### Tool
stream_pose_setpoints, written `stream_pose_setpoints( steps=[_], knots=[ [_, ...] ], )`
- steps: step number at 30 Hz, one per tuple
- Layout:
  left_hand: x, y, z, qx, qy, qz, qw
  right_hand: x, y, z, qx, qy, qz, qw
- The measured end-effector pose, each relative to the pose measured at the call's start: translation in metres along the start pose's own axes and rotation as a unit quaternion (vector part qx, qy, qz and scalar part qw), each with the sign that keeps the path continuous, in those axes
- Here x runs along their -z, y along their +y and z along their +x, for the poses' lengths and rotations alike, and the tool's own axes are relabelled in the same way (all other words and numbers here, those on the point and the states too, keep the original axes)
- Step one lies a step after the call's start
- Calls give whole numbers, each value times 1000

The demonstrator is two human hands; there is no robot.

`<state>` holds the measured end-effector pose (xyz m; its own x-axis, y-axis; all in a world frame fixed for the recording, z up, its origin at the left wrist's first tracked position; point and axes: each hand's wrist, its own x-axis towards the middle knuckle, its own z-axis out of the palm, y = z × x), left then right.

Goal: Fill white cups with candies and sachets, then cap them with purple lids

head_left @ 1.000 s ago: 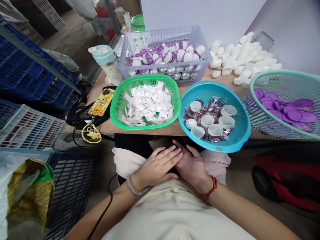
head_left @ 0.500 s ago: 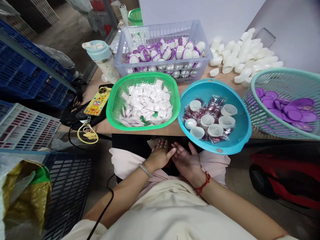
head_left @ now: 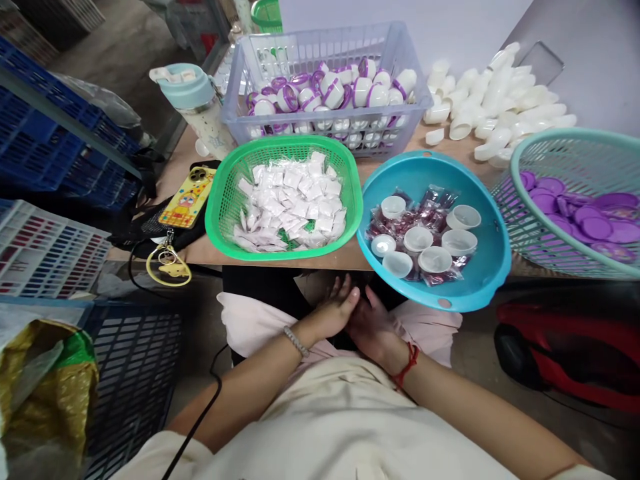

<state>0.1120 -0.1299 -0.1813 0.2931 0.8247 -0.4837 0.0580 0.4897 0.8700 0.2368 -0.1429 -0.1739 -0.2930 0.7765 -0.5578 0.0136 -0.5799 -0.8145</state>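
My left hand [head_left: 333,310] and my right hand [head_left: 373,327] rest close together over my lap, just below the table's front edge, and hold nothing. Their fingertips nearly meet. Nearest to them stands a teal plastic basin [head_left: 493,267] with several small white cups [head_left: 417,239] on red-filled clear sachets [head_left: 430,213]. To its left, a green plastic basket [head_left: 280,143] holds a pile of white sachets [head_left: 295,200]. A clear plastic crate [head_left: 320,40] behind them is full of white capsule-shaped containers with purple bands [head_left: 333,93].
Loose white plastic cups [head_left: 495,110] lie at the table's far right, beside a mesh basket [head_left: 535,150] of purple lids [head_left: 595,227]. A water bottle [head_left: 200,100] and a phone in a yellow case [head_left: 187,198] stand left. Blue and white crates [head_left: 50,253] stack beyond the table's left edge.
My hands have drawn apart from their overlapping position, and my left hand has lifted its fingers. The whole view has shifted slightly as my head moved.
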Motion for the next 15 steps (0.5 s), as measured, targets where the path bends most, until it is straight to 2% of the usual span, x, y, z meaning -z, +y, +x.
stream_pose_setpoints(
  steps=[4, 8, 11, 13, 15],
  knots=[
    [-3, 5, 0, 11, 14, -83, 996, -2, 2, 4, 10, 4, -20, 1000],
    [-1, 7, 14, 78, 62, -196, 976, -5, 6, -5, 62, 3, -105, 992],
    [1, 16, 13, 121, 58, -289, 948, 0, 10, -9, 106, -31, -258, 960],
    [2, 24, 4, 146, 46, -339, 928, 6, 13, -7, 97, -57, -376, 920],
    [5, 31, -7, 168, 44, -375, 911, 12, 13, -5, 60, -53, -425, 901]
  ],
)
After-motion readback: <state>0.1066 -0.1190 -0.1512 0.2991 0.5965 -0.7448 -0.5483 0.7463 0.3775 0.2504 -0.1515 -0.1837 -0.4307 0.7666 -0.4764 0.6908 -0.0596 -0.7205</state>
